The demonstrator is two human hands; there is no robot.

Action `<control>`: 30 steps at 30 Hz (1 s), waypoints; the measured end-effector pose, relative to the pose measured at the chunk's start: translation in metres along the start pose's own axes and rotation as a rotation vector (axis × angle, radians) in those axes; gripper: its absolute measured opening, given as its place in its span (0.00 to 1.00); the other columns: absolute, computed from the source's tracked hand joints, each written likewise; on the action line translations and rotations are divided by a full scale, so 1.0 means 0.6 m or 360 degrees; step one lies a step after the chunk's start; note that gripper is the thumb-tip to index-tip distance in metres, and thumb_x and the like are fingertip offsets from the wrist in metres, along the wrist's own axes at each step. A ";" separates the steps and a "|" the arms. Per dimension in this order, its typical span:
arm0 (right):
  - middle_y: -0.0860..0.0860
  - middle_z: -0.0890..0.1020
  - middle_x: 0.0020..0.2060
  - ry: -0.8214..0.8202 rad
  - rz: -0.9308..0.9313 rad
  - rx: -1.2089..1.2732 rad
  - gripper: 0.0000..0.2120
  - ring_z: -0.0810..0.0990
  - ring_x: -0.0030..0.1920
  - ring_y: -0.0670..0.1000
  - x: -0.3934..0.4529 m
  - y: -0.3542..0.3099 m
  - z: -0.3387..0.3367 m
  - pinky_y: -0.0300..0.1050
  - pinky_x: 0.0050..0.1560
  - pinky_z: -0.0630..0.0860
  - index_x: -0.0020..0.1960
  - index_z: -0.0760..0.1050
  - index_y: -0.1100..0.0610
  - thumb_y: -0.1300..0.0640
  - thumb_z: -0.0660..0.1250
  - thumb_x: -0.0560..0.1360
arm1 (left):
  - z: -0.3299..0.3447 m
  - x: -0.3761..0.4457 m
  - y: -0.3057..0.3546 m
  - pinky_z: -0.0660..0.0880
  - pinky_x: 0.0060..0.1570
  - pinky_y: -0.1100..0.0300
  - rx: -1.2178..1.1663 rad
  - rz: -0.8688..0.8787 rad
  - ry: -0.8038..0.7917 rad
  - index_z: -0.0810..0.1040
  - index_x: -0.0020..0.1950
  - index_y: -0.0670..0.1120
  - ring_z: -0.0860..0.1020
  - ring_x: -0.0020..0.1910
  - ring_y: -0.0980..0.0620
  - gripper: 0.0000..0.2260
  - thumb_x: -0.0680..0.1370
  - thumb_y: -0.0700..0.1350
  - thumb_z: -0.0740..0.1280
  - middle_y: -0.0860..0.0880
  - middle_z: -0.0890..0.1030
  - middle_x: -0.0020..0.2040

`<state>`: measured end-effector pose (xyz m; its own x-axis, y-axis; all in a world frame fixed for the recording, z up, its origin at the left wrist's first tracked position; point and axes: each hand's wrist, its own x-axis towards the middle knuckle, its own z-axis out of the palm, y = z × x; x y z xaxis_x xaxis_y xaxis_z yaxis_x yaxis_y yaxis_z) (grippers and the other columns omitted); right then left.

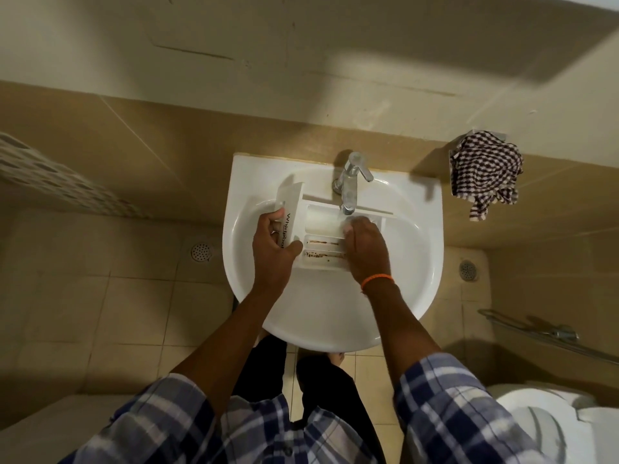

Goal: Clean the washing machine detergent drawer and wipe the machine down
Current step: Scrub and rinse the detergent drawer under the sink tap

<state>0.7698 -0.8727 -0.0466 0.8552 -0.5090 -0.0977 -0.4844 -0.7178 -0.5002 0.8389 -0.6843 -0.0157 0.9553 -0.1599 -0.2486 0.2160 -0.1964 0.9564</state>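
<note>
A white detergent drawer [323, 226] lies across the white sink basin [415, 262] under the chrome tap [350, 182]. Water runs from the tap into the drawer. Brown grime lines its two narrow front compartments. My left hand [273, 252] grips the drawer's front panel at its left end, thumb over the lettered face. My right hand [365, 246] lies over the drawer's right part, fingers reaching into a compartment beneath the stream; whether it holds anything is hidden. An orange band circles that wrist.
A checked cloth [485, 172] hangs on a wall holder right of the sink. A toilet [549, 426] stands at the lower right, with a metal hose and rail [542, 333] above it. Floor drains [201, 252] lie on both sides of the sink.
</note>
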 end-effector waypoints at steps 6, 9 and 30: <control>0.57 0.81 0.57 -0.0239 -0.0534 0.0082 0.15 0.76 0.57 0.56 0.004 -0.086 0.018 0.50 0.58 0.73 0.59 0.78 0.60 0.55 0.55 0.86 | 0.000 -0.005 -0.003 0.83 0.58 0.49 0.0035 -0.0001 0.0019 0.75 0.70 0.43 0.81 0.57 0.53 0.29 0.68 0.39 0.74 0.49 0.81 0.60; 0.59 0.81 0.57 -0.0062 -0.0080 0.0078 0.19 0.78 0.58 0.59 0.009 -0.029 0.001 0.55 0.60 0.77 0.60 0.79 0.61 0.52 0.54 0.85 | -0.008 -0.007 -0.001 0.83 0.59 0.51 0.0016 -0.0034 0.0029 0.75 0.70 0.44 0.81 0.59 0.52 0.30 0.68 0.39 0.74 0.48 0.81 0.62; 0.53 0.85 0.54 0.0035 -0.0069 0.0429 0.16 0.82 0.55 0.55 -0.040 -0.080 -0.036 0.51 0.58 0.79 0.57 0.83 0.55 0.60 0.59 0.78 | -0.055 -0.028 0.032 0.77 0.50 0.68 0.0674 0.0404 -0.0183 0.72 0.75 0.50 0.77 0.61 0.61 0.37 0.68 0.41 0.81 0.57 0.78 0.66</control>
<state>0.7683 -0.8365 -0.0018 0.8685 -0.4928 -0.0536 -0.3780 -0.5885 -0.7147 0.8339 -0.6534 0.0121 0.9335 -0.3545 -0.0545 -0.1437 -0.5088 0.8488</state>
